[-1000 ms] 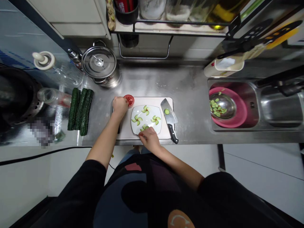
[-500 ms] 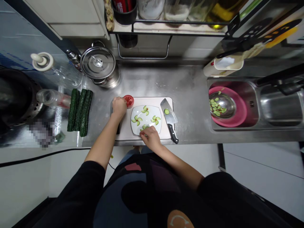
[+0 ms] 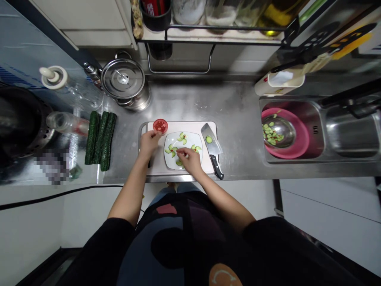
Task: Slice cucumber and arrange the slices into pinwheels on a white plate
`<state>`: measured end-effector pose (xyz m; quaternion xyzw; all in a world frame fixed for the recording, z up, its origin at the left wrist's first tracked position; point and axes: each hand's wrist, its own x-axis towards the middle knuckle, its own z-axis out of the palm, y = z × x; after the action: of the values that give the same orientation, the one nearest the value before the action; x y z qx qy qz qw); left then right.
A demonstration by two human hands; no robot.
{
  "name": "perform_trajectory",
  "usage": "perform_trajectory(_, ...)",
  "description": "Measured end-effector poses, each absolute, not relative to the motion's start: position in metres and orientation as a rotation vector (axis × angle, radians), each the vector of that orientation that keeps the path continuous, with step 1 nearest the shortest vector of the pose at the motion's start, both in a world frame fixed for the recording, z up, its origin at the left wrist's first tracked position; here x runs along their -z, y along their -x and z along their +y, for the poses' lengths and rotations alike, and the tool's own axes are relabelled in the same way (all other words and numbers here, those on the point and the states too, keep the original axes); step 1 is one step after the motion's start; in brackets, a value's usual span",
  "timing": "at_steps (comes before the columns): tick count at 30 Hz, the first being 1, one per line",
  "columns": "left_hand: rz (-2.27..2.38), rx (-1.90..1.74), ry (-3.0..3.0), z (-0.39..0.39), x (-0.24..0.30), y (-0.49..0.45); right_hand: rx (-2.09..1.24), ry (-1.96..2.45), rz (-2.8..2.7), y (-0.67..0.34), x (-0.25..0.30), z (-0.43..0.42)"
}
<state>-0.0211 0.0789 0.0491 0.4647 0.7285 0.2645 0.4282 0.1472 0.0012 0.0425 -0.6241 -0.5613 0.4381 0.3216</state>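
A white plate [image 3: 170, 160] on the pale cutting board [image 3: 155, 169] bears several pinwheels of green cucumber slices [image 3: 181, 138], one with a red bit at its middle. Over the plate is my right hand [image 3: 191, 162], its thumb and forefinger pinched beside the left pinwheel; whatever they hold is too small to make out. It partly hides the lower and right pinwheels. My left hand [image 3: 149, 144] is just below a small round red dish [image 3: 160, 120] of red bits, fingers drawn together, contents hidden. A cleaver [image 3: 210, 143] with a cucumber slice [image 3: 208, 140] on its blade lies at the board's right.
Several whole cucumbers [image 3: 104, 141] lie left of the board, near a lidded steel pot [image 3: 123, 81]. In the sink at right, a pink basin [image 3: 303, 137] holds a steel bowl [image 3: 287, 131] with cucumber slices. A rack [image 3: 190, 35] of jars hangs above the counter.
My left hand has drawn back from the red dish, baring more of it. My right hand has moved up from the lower pinwheel toward the plate's middle.
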Motion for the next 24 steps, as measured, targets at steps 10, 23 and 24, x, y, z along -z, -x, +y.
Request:
perform_trajectory(10, 1.430, -0.645, -0.718, 0.028, -0.044, 0.004, -1.378, 1.573, -1.141, -0.147, -0.045, 0.009)
perform_trajectory(23, 1.407, -0.502, -1.102, -0.030, -0.036, -0.017, -1.776, 1.540, -0.580, -0.165, -0.048, -0.035)
perform_trajectory(24, 1.400, -0.518, -1.112, -0.035, -0.035, -0.018, -1.799, 1.544, -0.526, -0.165, -0.048, -0.039)
